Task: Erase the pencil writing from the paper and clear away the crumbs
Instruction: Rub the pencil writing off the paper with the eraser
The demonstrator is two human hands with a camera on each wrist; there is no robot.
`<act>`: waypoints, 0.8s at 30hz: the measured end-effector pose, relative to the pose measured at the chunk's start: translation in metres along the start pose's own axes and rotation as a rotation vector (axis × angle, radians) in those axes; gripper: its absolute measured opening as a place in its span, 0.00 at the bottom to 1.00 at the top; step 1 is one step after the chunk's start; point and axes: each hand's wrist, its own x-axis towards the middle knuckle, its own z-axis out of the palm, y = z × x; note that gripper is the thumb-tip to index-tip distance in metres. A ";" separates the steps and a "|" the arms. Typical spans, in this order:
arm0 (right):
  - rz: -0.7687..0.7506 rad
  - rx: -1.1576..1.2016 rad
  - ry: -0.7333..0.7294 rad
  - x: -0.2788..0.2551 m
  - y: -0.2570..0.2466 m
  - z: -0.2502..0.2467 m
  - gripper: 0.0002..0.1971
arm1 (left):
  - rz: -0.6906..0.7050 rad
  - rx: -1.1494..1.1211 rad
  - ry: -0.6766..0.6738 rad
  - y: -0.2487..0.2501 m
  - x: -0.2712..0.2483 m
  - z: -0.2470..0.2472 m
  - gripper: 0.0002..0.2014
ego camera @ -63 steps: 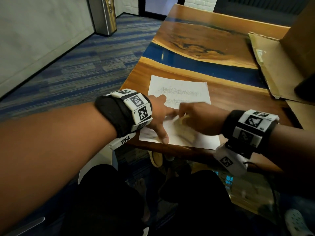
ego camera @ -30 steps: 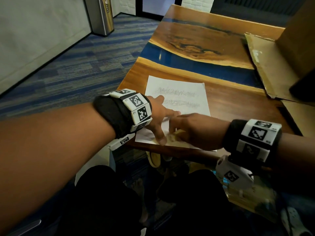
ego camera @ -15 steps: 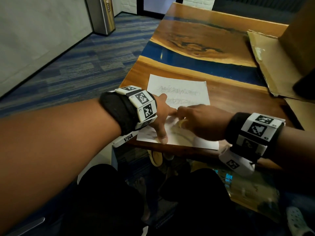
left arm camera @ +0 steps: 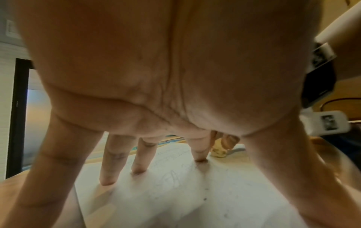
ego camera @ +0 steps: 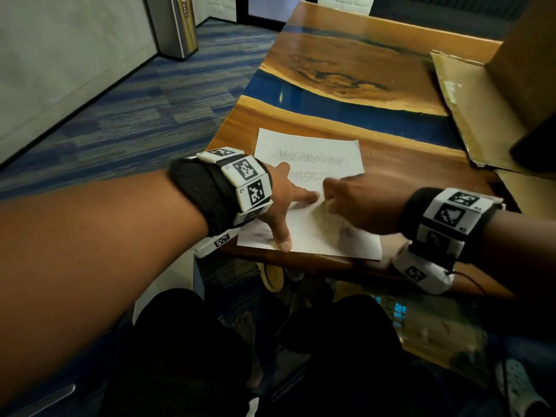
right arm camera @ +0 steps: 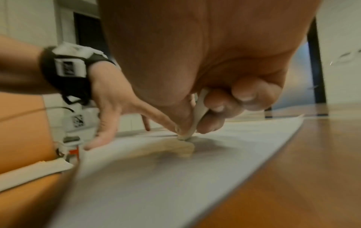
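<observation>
Right hand [right arm camera: 205, 86]: fingers and thumb curled round a pale eraser [right arm camera: 196, 117], pinching it upright, its lower tip touching the paper [ego camera: 313, 227]. The picture is smeared around the tip, so the stroke direction cannot be read. In the head view the right hand covers the middle of the sheet, just right of the left index finger.

Left hand [ego camera: 281, 200]: fingers straight and spread, tips pressed flat on the paper, holding nothing. The left wrist view shows the fingertips [left arm camera: 137, 170] planted on the sheet with faint pencil marks between them. Judged role: pinning the sheet against the rubbing.

Paper: lies on the near edge of the wooden table [ego camera: 421, 164], its near edge at the table edge.

Pencil writing [ego camera: 310, 159]: two scribbled lines show on the far half. The upper one looks untouched. The lower one [ego camera: 307, 176] is partly hidden by the hands. The near half appears mostly clean, with a yellowish-grey smudge beside the eraser; some of that may be blur.

Crumbs [left arm camera: 205, 199]: a few dark specks on the sheet near the left thumb, probably rubbings, too small to be sure.

Judgement: erasing under way, roughly mid-task. Left to do: remaining far lines, then sweeping the crumbs off.

Beyond: flattened cardboard [ego camera: 469, 109] on the table's far right, well apart from the paper.
</observation>
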 end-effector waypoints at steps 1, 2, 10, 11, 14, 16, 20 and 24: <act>0.021 -0.014 0.023 0.001 0.004 0.000 0.05 | -0.003 0.007 0.003 0.000 0.000 0.000 0.60; 0.000 -0.001 0.037 0.000 0.002 0.002 0.04 | -0.004 0.006 0.005 0.000 0.000 0.000 0.61; -0.014 -0.090 0.022 -0.007 0.000 0.003 0.04 | -0.005 -0.003 -0.002 -0.002 0.001 0.002 0.61; -0.007 -0.104 0.029 -0.009 0.000 0.003 0.04 | -0.006 0.002 0.000 -0.002 0.000 0.002 0.61; -0.236 -0.079 0.002 -0.019 -0.026 0.012 0.09 | -0.003 -0.007 -0.004 -0.003 0.000 0.002 0.62; -0.229 -0.081 -0.018 -0.019 -0.029 0.012 0.11 | 0.001 -0.008 -0.005 -0.002 -0.001 0.001 0.62; 0.064 -0.095 -0.035 -0.005 0.005 0.001 0.08 | -0.002 -0.014 -0.003 -0.003 -0.002 0.003 0.61; 0.130 -0.103 -0.043 0.000 0.008 0.004 0.11 | -0.017 -0.064 0.036 -0.001 -0.002 0.004 0.58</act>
